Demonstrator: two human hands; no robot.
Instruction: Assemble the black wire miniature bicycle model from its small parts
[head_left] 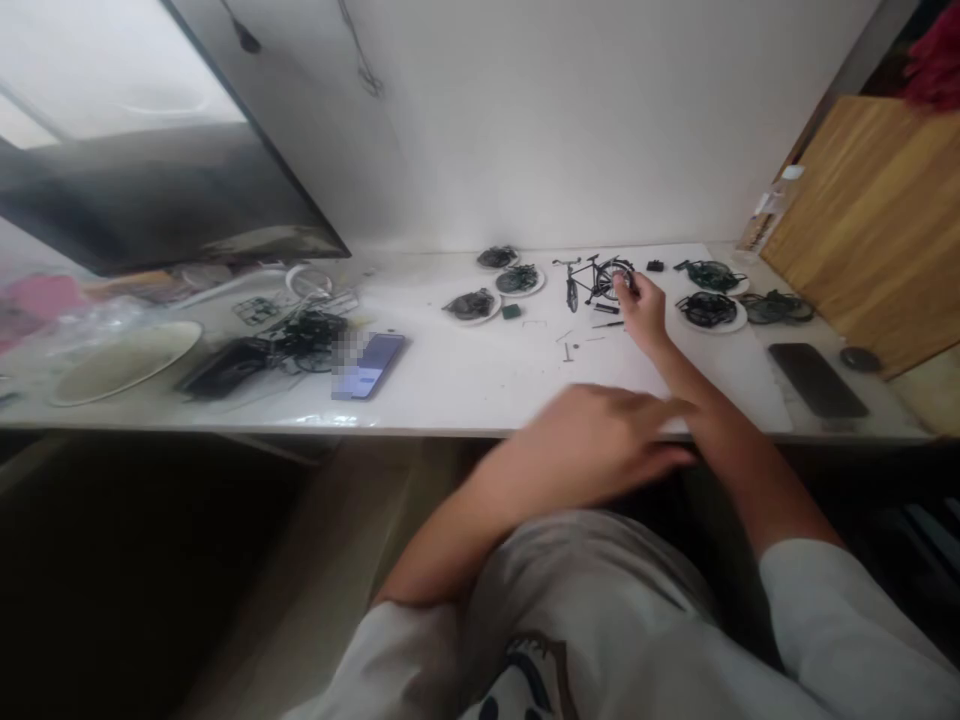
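My right hand point(645, 308) is closed on the rear wheel of a small black model bicycle point(589, 280), which stands upright on the white tabletop. Just below the bicycle lie a thin dark rod point(609, 324) and several tiny metal pieces, with a T-shaped piece point(568, 352) among them. A small black block point(655, 266) sits beside the rear wheel. My left hand point(592, 440), somewhat blurred, is in front of the table edge, close to my right forearm. Its fingers stretch to the right with the thumb apart, and nothing shows in them.
Small white plates point(491, 310) of dark parts stand left and right of the bicycle. A lit phone point(369, 367) lies to the left, near a tangle of black parts point(311, 335). At right are a dark phone-like slab point(817, 380), a bottle point(765, 215) and a wooden board point(870, 220).
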